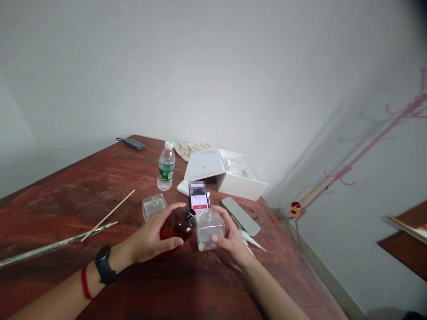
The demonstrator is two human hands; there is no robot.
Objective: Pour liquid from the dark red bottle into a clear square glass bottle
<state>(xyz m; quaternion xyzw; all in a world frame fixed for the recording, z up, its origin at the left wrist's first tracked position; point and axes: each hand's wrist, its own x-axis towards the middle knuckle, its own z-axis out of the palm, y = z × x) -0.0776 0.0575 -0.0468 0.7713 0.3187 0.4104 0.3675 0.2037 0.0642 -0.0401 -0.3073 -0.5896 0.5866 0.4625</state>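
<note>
My left hand (pixel 154 237) is wrapped round a dark amber bottle (pixel 181 223), which tilts to the right with its uncapped mouth near the neck of a clear square glass bottle (pixel 210 229). My right hand (pixel 232 240) grips that glass bottle from its right side, thumb on the front and fingers behind. A second clear square bottle (pixel 154 206) stands on the table just beyond my left hand. Behind the two held bottles a phone (pixel 199 201) with a lit screen leans against a white object (pixel 183 188). Whether liquid is flowing between the bottles I cannot tell.
On the wooden table (pixel 83 186) are a water bottle (pixel 166 166), an open white box (pixel 242 178), a grey case (pixel 240 215), a white-tipped dropper (pixel 252 240), thin wooden sticks (pixel 108 215), a wrapped bundle (pixel 46 248) and a grey device (pixel 134 144). A pink coat rack (pixel 367 146) stands right.
</note>
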